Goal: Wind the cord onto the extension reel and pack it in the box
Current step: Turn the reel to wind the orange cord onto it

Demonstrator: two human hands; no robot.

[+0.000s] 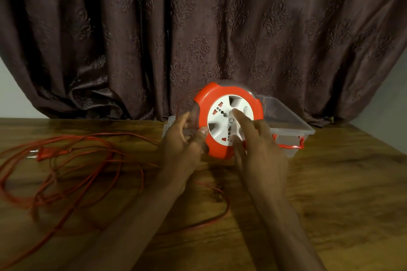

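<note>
The extension reel (229, 121), a rigid orange-rimmed plastic disc with a white socket face, stands on edge between both hands and looks light but smooth, best held by its scalloped rim. The left hand (187, 141) closes around that rim, thumb in front. The right hand (257, 138) is spread loosely, fingertips on the white face, gripping nothing. The limp cord (88, 160) sprawls left of the grip, mostly unwound; the clear box (293, 125) sits just behind.

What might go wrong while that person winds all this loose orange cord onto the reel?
The cord lies in crossed loops on the table, so it may knot or snag as it feeds. The plug sits among those loops and could catch. The left hand grips only the reel rim, so a tug may twist it.
</note>
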